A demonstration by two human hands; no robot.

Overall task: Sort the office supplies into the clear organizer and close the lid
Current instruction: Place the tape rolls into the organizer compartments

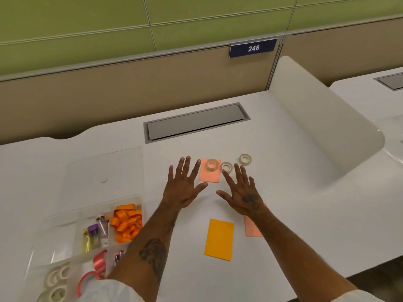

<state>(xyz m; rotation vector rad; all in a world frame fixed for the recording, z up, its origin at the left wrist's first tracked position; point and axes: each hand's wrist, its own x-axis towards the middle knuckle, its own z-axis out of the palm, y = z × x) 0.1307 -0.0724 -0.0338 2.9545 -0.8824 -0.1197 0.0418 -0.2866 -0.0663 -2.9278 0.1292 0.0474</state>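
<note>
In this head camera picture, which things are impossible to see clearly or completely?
- Clear organizer: its lower left part is cut off by the picture edge.
- Pink note: partly covered by the right forearm.
- Small clips in the organizer: half hidden by the left forearm, too blurred to identify.
- Palms of the left hand and right hand: facing down.

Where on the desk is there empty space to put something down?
Bare desk lies right of the pink pad, and between the cable hatch and the tape rolls. It's crowded around the organizer at left.

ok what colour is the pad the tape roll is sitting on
Light pink pad under the tape roll, clearest in the head view.
</note>
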